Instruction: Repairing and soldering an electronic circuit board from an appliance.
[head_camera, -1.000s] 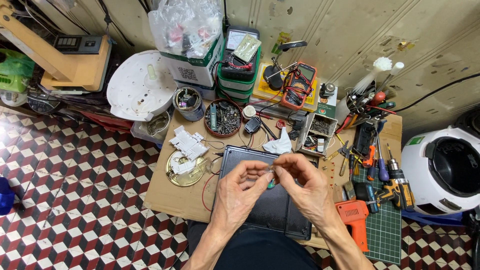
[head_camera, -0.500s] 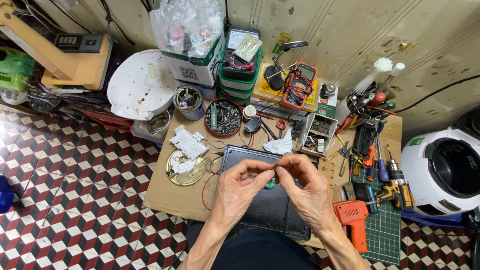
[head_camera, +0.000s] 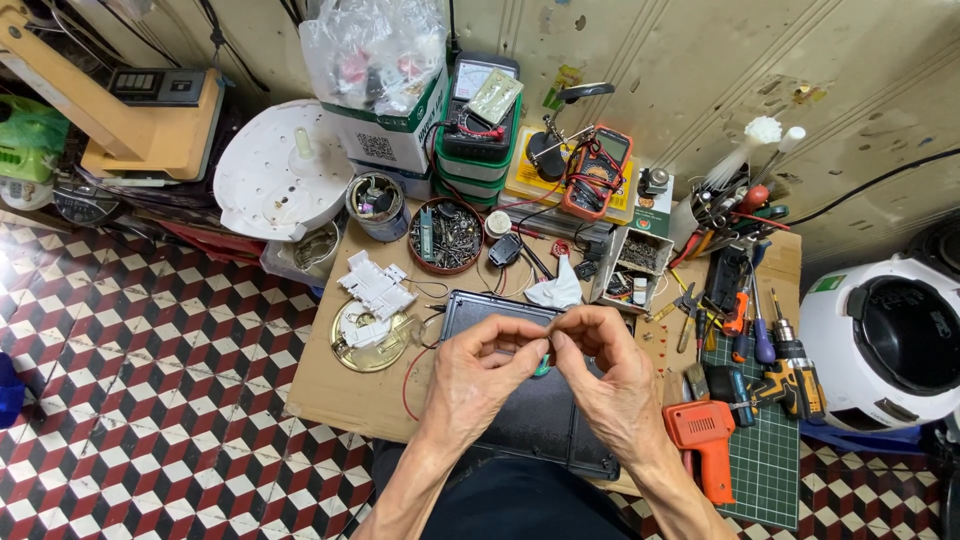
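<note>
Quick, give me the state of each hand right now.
Left hand: fingers pinched shut on a small green part above the black tray.
Right hand: fingers pinched shut at the same small green part.

Both forearms bare, rising from bottom edge and converging toward centre. Left hand: back facing up, fingers curled, thumb and forefinger pinched together at tips. Right hand: back facing up, knuckles raised, fingers bent inward, tips pinched. Fingertips of both hands meet, touching or nearly so. Wrists well apart, slightly flexed.
</note>
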